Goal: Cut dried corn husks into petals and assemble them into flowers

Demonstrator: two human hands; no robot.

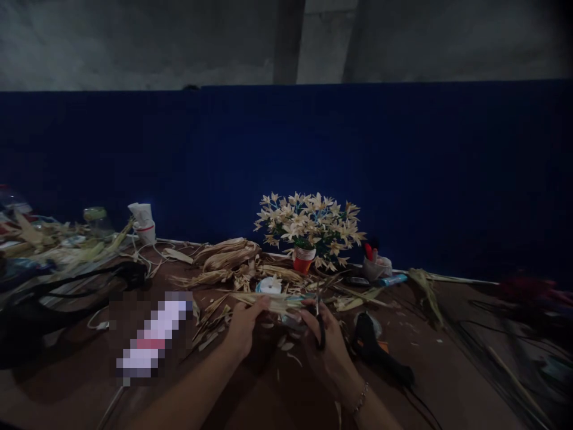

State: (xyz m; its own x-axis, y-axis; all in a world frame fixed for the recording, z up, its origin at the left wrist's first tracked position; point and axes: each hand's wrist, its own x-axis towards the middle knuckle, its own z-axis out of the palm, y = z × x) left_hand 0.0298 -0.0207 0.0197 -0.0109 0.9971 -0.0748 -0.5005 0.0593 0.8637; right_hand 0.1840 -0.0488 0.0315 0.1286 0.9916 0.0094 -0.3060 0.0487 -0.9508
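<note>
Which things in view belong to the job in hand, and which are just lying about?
Likely the job:
scissors, in the right hand
husk strip, at the left hand's fingertips
husk pile, beyond the hands
glue gun, perhaps
flowers, husk-coloured

Seemingly lying about:
jar, far left
blue packet, right of the flowers

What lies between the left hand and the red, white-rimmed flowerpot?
Head view: a round white roll and pale dry husk strips, between left hand and flowerpot.

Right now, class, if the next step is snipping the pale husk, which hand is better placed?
Probably the right hand: it holds the scissors near the pale husk, while the left hand, at the husk, shows no cutting tool.
</note>
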